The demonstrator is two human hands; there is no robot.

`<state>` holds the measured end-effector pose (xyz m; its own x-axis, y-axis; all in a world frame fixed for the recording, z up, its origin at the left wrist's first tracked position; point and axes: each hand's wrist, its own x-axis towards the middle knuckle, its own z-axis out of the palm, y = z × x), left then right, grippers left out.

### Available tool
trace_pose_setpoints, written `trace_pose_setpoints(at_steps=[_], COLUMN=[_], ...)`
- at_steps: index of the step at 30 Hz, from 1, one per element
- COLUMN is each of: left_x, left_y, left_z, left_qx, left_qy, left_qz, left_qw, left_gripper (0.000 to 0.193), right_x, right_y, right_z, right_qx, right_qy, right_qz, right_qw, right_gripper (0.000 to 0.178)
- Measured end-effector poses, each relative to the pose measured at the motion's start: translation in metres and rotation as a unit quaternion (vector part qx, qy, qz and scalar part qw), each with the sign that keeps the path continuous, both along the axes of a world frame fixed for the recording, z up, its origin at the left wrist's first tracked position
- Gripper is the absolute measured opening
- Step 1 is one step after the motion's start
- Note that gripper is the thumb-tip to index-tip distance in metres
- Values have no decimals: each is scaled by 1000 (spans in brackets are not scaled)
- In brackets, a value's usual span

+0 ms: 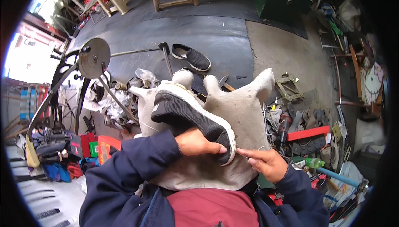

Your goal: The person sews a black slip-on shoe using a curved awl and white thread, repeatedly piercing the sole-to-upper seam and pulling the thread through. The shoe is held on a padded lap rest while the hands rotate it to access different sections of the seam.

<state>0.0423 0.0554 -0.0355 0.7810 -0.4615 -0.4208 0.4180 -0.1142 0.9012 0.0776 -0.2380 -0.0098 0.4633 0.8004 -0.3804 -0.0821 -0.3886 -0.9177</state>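
A black knit slip-on shoe (183, 109) with a thick white sole (208, 112) lies tilted across my lap, its toe toward me. My left hand (197, 141) grips it near the toe, the thumb pressed on the dark upper. At the sole's edge by the toe, my right hand (266, 162) has its index finger stretched to the rim and the other fingers bent. Something thin, like a thread, curves above that hand; what its fingers pinch is too small to make out. Under the shoe spreads a stained off-white cover (245, 110) over my lap.
A matching black shoe (191, 57) sits on the dark floor mat ahead, beside a metal shoe anvil (165, 56). At left stands a machine with a round wheel (94, 57). Tools and shoe soles pile up at right near a red bar (307, 133) and green bottle (314, 163).
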Motion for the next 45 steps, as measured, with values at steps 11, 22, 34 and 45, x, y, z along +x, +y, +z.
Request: trace_pose_setpoints(at_steps=[11, 22, 34, 45], left_x=[-4, -5, -6, -5], left_y=[5, 5, 6, 8], left_z=[0, -16, -3, -6], left_qx=[23, 52, -27, 1], left_qy=[-1, 18, -17, -3], left_qz=[3, 6, -5, -8], left_qw=[1000, 998, 999, 1000], left_gripper=[36, 44, 38, 39], right_x=[-17, -27, -67, -61], right_y=[20, -18, -1, 17], right_z=[4, 12, 0, 2], right_qx=[-24, -24, -22, -14], right_qy=[-225, 317, -78, -123], right_qz=[-6, -166, -183, -141], right_qw=[974, 933, 980, 982], right_gripper=[48, 44, 46, 45])
